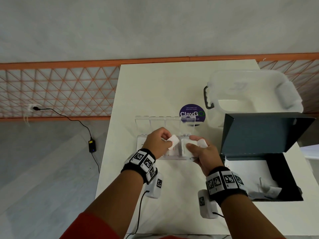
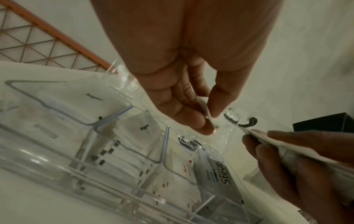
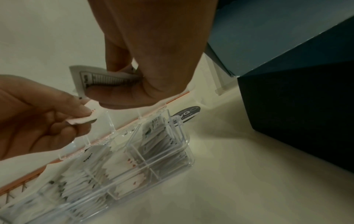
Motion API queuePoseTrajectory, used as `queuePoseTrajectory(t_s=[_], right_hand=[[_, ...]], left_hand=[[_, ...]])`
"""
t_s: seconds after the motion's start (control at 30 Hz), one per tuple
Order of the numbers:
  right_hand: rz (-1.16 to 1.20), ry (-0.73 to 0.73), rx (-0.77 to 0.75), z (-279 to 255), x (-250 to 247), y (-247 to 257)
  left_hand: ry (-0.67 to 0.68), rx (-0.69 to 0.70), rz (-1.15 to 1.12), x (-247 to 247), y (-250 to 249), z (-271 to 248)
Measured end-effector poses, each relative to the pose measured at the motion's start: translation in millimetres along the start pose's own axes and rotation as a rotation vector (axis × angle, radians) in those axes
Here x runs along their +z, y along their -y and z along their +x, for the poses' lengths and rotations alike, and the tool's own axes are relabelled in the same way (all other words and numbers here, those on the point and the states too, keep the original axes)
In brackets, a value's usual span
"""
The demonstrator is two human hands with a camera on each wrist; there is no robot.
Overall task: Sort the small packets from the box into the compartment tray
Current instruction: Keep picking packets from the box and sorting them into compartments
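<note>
My left hand [image 1: 167, 140] pinches one white packet with red print [image 1: 174, 142] above the tray's middle compartments. Edge-on in the left wrist view, that packet [image 2: 207, 116] sits between thumb and fingers. My right hand [image 1: 194, 144] grips a few white packets [image 1: 202, 143] over the tray's right end, and they show as a small stack [image 3: 99, 80] in the right wrist view. The clear compartment tray [image 1: 174, 158] lies under both hands with its lids up. Its compartments [image 3: 184, 141] hold several packets, one marked Stevia [image 2: 220, 171]. The dark box [image 1: 283, 169] stands open at the right with packets [image 1: 269, 190] inside.
The box's raised lid [image 1: 259, 131] stands just right of my right hand. A clear plastic container with a dark handle [image 1: 250, 94] sits at the back right, and a purple sticker [image 1: 192, 113] lies behind the tray. The table's left edge [image 1: 110, 135] is close to the tray.
</note>
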State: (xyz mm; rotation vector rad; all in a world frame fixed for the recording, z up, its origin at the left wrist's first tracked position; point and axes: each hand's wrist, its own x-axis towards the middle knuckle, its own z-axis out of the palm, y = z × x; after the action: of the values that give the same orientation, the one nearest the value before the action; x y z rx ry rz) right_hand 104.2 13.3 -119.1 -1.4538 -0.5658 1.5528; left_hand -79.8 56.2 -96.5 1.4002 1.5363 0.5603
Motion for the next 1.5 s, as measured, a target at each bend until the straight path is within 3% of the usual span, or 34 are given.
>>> queuePoseTrajectory(t_s=[0.2, 0.33, 0.5, 0.67, 0.77, 0.87, 1.0, 1.13, 1.5], right_hand=[[-0.012, -0.001, 0.023, 4.1, -3.8, -0.3], [-0.014, -0.004, 0.03, 6.2, -6.7, 2.6], [0.006, 0.003, 0.035, 8.6, -12.2, 6.5], [0.026, 0.034, 0.089, 7.8, -16.7, 6.0], [0.045, 0.065, 0.127, 6.5, -20.4, 6.0], [0.031, 0.09, 0.131, 4.3, -21.6, 7.7], [-0.021, 0.108, 0.095, 0.7, -18.5, 9.9], [-0.035, 0.134, 0.065, -1.7, -13.9, 9.3], [-0.04, 0.096, 0.054, -8.6, -1.5, 5.7]], left_hand=[[-0.127, -0.051, 0.082, 8.8, 8.4, -0.4], [-0.09, 0.003, 0.206, 20.1, 14.1, -2.0], [0.0, 0.113, 0.539, 32.1, 18.8, 1.8], [-0.036, 0.144, 0.676, 37.9, 19.8, -1.6], [-0.105, 0.158, 0.58, 34.5, 16.1, -5.5], [-0.153, 0.195, 0.343, 31.6, 5.4, -10.9], [-0.005, 0.093, 0.113, 29.3, -11.7, -16.2], [0.06, 0.001, 0.05, 29.8, -14.9, -19.9], [-0.088, 0.009, -0.11, 5.2, -4.9, -21.5]])
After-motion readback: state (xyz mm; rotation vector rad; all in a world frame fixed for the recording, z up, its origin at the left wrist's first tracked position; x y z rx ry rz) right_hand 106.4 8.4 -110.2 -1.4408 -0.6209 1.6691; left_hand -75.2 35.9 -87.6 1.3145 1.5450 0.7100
